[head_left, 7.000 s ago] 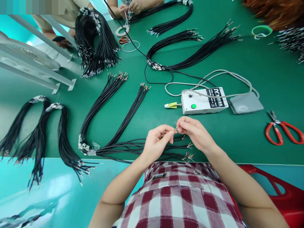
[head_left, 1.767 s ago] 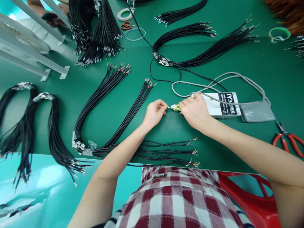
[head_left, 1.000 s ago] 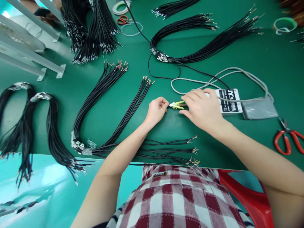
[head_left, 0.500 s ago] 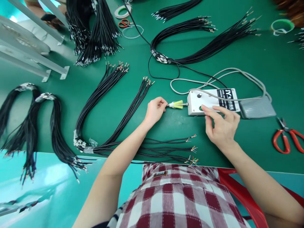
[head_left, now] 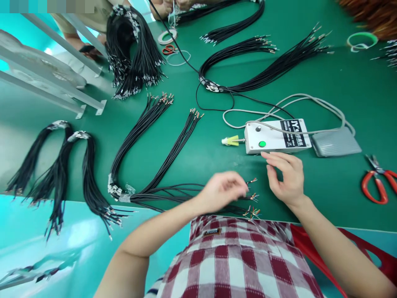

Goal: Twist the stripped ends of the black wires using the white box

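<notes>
My left hand, blurred by motion, is over the black cables near the table's front edge, beside their stripped ends; whether its fingers hold anything does not show. My right hand is just below the white box, its fingers apart and nothing in them. The box has a green button, a black knob and a yellow-green tip pointing left. A grey pedal lies right of the box, with a grey cord looped above.
More black cable bundles lie at the left, upper left and back of the green table. Red-handled pliers are at the right. Small scissors and tape rolls lie farther back. Other people's hands show at the top.
My left hand has moved from the yellow-green tip down and right to the cables. My right hand has come off the green button and dropped slightly. The view has shifted a little.
</notes>
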`<state>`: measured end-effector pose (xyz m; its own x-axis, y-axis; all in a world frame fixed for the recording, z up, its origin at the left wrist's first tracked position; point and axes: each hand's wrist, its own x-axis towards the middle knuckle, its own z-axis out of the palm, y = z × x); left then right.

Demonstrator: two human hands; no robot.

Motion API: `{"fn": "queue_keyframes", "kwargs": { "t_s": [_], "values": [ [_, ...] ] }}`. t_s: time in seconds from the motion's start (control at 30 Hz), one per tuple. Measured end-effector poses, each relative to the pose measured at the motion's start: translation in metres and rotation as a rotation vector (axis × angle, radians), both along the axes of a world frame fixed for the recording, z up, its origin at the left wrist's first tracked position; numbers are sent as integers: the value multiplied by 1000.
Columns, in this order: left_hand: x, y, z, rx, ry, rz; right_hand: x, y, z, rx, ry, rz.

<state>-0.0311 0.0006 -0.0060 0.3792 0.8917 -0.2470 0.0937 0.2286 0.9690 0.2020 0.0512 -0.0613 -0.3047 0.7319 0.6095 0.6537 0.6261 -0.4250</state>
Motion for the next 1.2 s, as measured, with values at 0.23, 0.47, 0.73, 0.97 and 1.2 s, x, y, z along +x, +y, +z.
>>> {"fn": "queue_keyframes", "kwargs": {
  "t_s": [0.23, 0.47, 0.73, 0.97, 1.2],
  "values": [
    [-93, 45, -29, 456, 1164, 462, -2, 4, -8, -9, 91, 77],
    [-138, 67, -42, 321, 1475, 357, -6, 2, -9, -51, 86, 114],
    [-121, 66, -41, 343, 1537, 276, -4, 2, -10, -67, 71, 120],
    [-98, 47, -9, 445, 1136, 427, -4, 0, -6, -46, 112, 128],
    [-17, 6, 28, 362, 369, 62, -31, -14, 32, -628, 452, 295]
  ]
}}
